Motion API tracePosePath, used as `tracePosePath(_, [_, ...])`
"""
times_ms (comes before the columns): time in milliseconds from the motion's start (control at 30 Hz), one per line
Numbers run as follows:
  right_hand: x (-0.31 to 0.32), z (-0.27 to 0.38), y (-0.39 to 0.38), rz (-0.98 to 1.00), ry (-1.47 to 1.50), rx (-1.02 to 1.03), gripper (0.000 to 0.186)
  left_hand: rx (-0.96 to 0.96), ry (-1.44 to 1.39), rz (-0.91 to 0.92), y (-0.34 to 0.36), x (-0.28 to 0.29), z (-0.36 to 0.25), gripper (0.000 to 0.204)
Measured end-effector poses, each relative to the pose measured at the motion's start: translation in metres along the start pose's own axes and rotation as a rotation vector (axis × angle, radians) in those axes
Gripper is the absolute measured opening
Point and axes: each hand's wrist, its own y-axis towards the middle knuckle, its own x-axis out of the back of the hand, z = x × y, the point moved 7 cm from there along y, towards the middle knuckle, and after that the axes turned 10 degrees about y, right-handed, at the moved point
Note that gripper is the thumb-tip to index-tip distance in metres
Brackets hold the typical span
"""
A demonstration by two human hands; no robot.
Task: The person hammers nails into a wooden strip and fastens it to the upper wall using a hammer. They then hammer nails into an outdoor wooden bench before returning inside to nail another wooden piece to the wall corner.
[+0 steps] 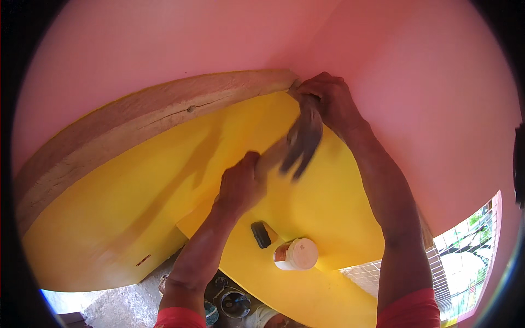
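Observation:
My left hand (pixel 240 183) is closed round the wooden handle of a claw hammer (pixel 307 134), a little blurred. The hammer's dark head is up by my right hand (pixel 333 101), its claws pointing down. The fingers of my right hand are pinched together at the end of a long wooden beam (pixel 164 112). What they hold, if anything, is hidden behind the fingers and the hammer head. A crack and a knot show along the beam, which runs left from the corner between the pink surface (pixel 180 38) and the yellow wall (pixel 191 158).
A white lidded tub (pixel 301 254) and a small black block-like object (pixel 261 235) are on the yellow surface below my hands. Wire mesh (pixel 470 257) covers an opening at the lower right. Down at the bottom are a dark bucket (pixel 235 304) and a pale, rough floor (pixel 128 303).

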Motion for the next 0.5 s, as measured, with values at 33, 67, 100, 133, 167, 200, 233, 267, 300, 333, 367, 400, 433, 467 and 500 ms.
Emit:
tracePosePath(33, [0.001,-0.001,0.001,-0.006,0.049,-0.006,0.019,0.086,0.031,0.082,0.006,-0.001,0.001,0.022])
tracePosePath(67, [0.003,-0.003,0.002,-0.013,0.098,-0.012,0.018,0.088,0.03,0.078,0.004,-0.002,0.002,0.022])
tracePosePath(100, [0.004,-0.005,0.0,-0.013,0.098,-0.007,0.018,0.056,0.063,0.042,0.0,-0.003,0.001,0.021])
tracePosePath(133, [0.002,-0.01,-0.003,0.032,0.059,-0.061,0.022,0.019,0.095,0.011,-0.005,-0.004,0.001,0.021])
tracePosePath(167, [0.001,-0.016,-0.007,0.076,0.019,-0.116,0.026,0.013,0.094,0.011,-0.011,-0.006,0.001,0.021])
tracePosePath(200, [0.002,-0.019,-0.008,0.073,0.012,-0.118,0.026,-0.012,0.038,-0.013,-0.018,-0.006,0.0,0.022])
tracePosePath(233, [0.003,-0.006,-0.005,0.019,-0.039,-0.031,0.033,-0.028,-0.009,-0.032,-0.027,-0.002,0.002,0.023])
tracePosePath(267, [0.006,0.006,-0.004,-0.036,-0.092,0.056,0.041,-0.028,-0.005,-0.029,-0.033,0.0,0.003,0.023])
tracePosePath(300, [0.011,0.017,-0.013,-0.039,-0.091,0.053,0.041,-0.023,0.015,-0.024,-0.038,0.002,0.005,0.024])
tracePosePath(333, [0.016,0.035,-0.02,-0.001,-0.343,-0.022,0.049,-0.013,0.037,-0.029,-0.041,0.008,0.01,0.025])
tracePosePath(367, [0.019,0.033,-0.033,0.049,-0.599,-0.114,0.057,-0.013,0.033,-0.019,-0.04,0.001,0.011,0.025])
tracePosePath(400, [0.016,0.027,-0.041,0.056,-0.598,-0.122,0.057,-0.052,0.009,-0.029,-0.04,-0.004,0.011,0.025])
tracePosePath(433, [0.014,0.023,-0.046,0.126,-0.635,-0.17,0.05,-0.101,-0.016,-0.053,-0.04,-0.002,0.006,0.025])
tracePosePath(467, [0.013,0.018,-0.05,0.197,-0.669,-0.219,0.044,-0.11,-0.018,-0.055,-0.037,-0.002,0.001,0.025])
tracePosePath(500, [0.015,0.016,-0.05,0.192,-0.676,-0.221,0.044,-0.112,-0.002,-0.064,-0.032,-0.004,-0.004,0.019])
